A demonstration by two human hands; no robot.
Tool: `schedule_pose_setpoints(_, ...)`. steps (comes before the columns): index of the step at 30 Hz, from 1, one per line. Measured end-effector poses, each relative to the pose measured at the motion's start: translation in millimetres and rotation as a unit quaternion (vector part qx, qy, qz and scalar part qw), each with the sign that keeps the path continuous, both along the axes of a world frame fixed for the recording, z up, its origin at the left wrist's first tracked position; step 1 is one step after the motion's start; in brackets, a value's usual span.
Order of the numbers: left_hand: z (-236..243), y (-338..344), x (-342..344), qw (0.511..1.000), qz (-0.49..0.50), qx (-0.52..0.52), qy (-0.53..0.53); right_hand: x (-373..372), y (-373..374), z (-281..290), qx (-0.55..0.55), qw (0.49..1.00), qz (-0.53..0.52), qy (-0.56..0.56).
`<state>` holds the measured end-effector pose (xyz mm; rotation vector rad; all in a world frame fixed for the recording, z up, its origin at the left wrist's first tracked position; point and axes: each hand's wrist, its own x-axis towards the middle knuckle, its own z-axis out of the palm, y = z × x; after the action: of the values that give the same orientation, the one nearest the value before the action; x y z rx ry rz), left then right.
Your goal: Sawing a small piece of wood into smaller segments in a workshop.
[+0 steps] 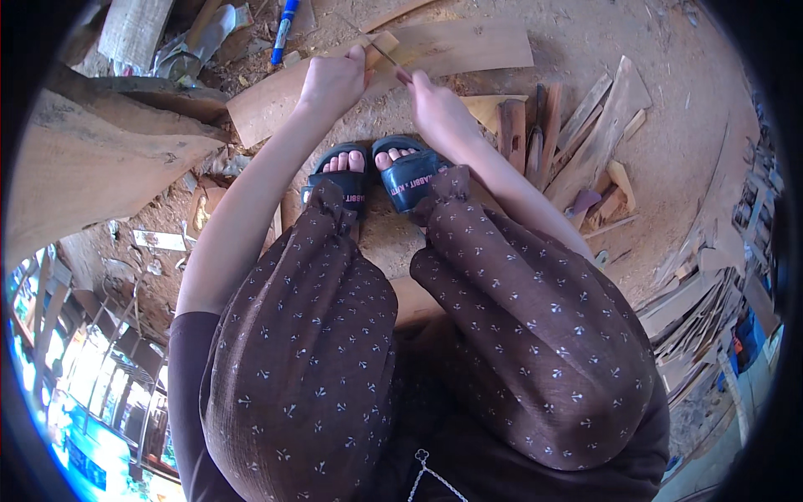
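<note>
My left hand (335, 82) is closed around a small pale piece of wood (386, 42), whose end sticks out past the thumb. Held in my closed right hand (437, 110) is a small knife (403, 76) with a brownish handle. Its thin dark blade slants up and left against the wood piece. Both hands are above a long flat plank (468, 48) lying across the ground beyond my feet. My fingers cover part of the wood and most of the handle.
A blue marker (284, 32) lies beyond my left hand. Wood offcuts (598, 125) are heaped right of my right hand. A large timber slab (92, 167) stands at the left. My sandalled feet (406, 171) rest below the hands. More scrap strips (694, 335) pile up at the right.
</note>
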<state>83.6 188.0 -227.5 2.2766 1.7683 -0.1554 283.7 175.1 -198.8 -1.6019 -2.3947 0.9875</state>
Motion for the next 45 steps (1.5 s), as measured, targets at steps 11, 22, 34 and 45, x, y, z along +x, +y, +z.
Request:
schedule_pose_setpoints(11, -7, -4, -7, 0.995, -0.018, 0.069, -0.065, 32, -36, 11, -0.042, 0.994, -0.059, -0.080)
schedule_pose_setpoints(22, -1, -1, -9, 0.994, -0.014, 0.090, -0.057, 40, -30, 15, -0.055, 0.996, -0.015, -0.066)
schedule_pose_setpoints(34, 3, 0, -4, 0.997, 0.015, 0.048, -0.054, 7, -4, 6, -0.019, 1.000, 0.002, -0.001)
schedule_pose_setpoints(45, 9, 0, -3, 0.998, 0.032, 0.000, -0.048, -3, 9, -1, -0.035, 0.999, 0.016, -0.034)
